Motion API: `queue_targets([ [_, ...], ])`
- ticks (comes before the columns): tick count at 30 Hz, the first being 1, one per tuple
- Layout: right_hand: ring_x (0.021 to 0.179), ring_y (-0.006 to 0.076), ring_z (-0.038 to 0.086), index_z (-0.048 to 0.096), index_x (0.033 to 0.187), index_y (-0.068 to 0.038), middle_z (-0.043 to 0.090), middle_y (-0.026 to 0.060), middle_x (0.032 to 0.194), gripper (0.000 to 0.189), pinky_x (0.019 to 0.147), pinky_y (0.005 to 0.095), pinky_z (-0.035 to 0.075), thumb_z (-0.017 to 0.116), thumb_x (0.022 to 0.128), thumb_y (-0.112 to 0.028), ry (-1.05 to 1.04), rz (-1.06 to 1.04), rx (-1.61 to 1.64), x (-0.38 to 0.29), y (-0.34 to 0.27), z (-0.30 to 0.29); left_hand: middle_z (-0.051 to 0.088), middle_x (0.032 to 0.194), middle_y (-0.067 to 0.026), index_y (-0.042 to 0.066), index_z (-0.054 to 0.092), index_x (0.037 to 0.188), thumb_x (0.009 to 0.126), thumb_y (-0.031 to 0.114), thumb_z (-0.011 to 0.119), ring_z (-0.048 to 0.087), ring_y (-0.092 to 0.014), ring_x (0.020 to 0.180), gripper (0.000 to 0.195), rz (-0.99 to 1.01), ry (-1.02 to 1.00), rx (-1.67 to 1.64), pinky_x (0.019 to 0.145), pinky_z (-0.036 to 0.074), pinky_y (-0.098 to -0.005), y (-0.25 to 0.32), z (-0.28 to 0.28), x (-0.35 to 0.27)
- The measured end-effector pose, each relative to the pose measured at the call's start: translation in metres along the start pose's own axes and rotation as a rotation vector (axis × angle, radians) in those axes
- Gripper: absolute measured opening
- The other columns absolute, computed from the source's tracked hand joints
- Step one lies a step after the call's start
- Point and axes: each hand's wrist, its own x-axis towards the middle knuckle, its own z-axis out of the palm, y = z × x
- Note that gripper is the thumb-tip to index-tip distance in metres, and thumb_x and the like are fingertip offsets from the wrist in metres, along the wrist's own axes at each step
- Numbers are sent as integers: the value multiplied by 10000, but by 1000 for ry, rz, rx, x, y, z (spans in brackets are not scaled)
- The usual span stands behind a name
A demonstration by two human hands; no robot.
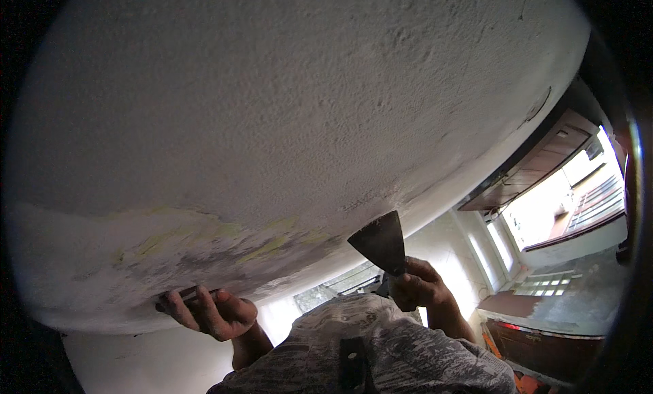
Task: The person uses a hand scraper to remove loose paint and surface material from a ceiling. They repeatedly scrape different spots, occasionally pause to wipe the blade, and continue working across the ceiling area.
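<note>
My right hand (pixel 416 287) grips the handle of a putty knife (pixel 381 241). Its broad, triangular dark blade points up, with the top corner close to the plastered wall (pixel 285 113); whether it touches cannot be told. At the left, my left hand (pixel 217 312) has its fingers curled around a thin, dark flat object (pixel 189 294), mostly hidden by the fingers and held against or very near the wall's lower part. Between the hands, the wall shows a rough patch (pixel 219 241) with yellow-green streaks and grey smears. Above it the white surface is bumpy.
My patterned shirt (pixel 331 343) fills the bottom middle. At the right, a brown wooden shutter or door panel (pixel 535 159) stands beside a bright opening (pixel 556 205). Below are a hazy reflective surface (pixel 576 292) and a dark brown panel (pixel 546 343).
</note>
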Motion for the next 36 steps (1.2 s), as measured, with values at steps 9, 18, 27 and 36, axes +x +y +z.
queue_targets([
  [9,462,53,395,531,1050,4,489,12,660,251,384,245,322,492,975,-233,154,153,-120,-14,-18,-12,426,1321,-314,-83,590,1135,983,185,386,412,-436,1253,369,25,-6,-33,1041,285,-584,-1,-1,2],
  [18,431,59,362,548,1042,28,445,11,607,214,355,233,270,500,961,-163,-10,47,-109,11,-20,-21,426,1327,-296,-48,598,1131,955,158,402,389,-423,1272,334,-29,-55,-34,1066,238,-610,3,-4,5],
  [27,472,45,368,526,911,-42,446,-9,649,229,386,229,292,529,956,-267,54,82,-78,18,-28,20,463,1295,-278,-75,593,1116,967,122,408,416,-401,1255,308,-19,-16,-47,1053,278,-592,4,-2,8],
  [36,437,61,355,499,885,-64,425,-6,614,239,357,240,271,480,979,-283,-64,-12,-51,29,-23,34,469,1277,-282,-41,609,1080,946,141,427,501,-389,1162,290,-24,51,-92,1024,286,-611,5,6,9],
])
